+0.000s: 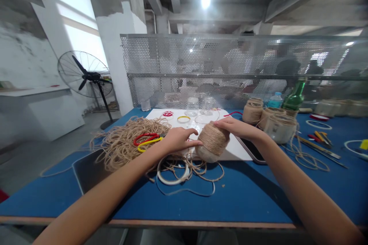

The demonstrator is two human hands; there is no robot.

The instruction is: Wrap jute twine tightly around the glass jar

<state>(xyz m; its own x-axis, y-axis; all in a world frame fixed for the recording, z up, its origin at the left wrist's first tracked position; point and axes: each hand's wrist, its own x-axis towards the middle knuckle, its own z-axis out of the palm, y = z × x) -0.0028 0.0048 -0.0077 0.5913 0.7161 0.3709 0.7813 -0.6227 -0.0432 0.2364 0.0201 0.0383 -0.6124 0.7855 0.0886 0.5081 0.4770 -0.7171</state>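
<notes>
2 bare arms in view, skin uncovered from wrist to frame edge. Left forearm [100, 195] enters at 7 o'clock, right forearm [310, 195] at 5 o'clock; both slim, smooth, tapering toward wrists. Left hand [178, 140] and right hand [238, 128] also bare, fingers slender. Fingernails short, detail too small to tell. Grey blur [178, 237] at 6 o'clock, too dim to tell if clothing.

Jar [212, 141] closely wound in jute twine, tilted on its side, pale unwound end lower left; held between left hand [179, 140] and right hand [237, 128].
</notes>
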